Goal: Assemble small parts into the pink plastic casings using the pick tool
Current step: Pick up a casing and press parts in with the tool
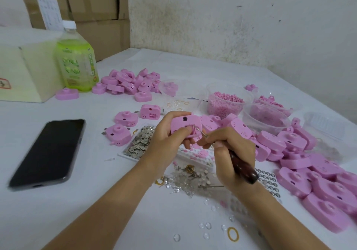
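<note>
A pink plastic casing (185, 125) is held above the white table (116, 201), its open back toward the camera. It looks light, rigid and smooth, likely best gripped by its outer edges so the small slot stays clear. The left hand (167, 137) wraps around its left side, thumb across the face. The right hand (229, 153) is closed around a pick tool (239, 164), whose thin metal tip reaches into the slot. Heaps of casings (309, 164) lie right, and a tray of metal pieces (140, 143) just left.
</note>
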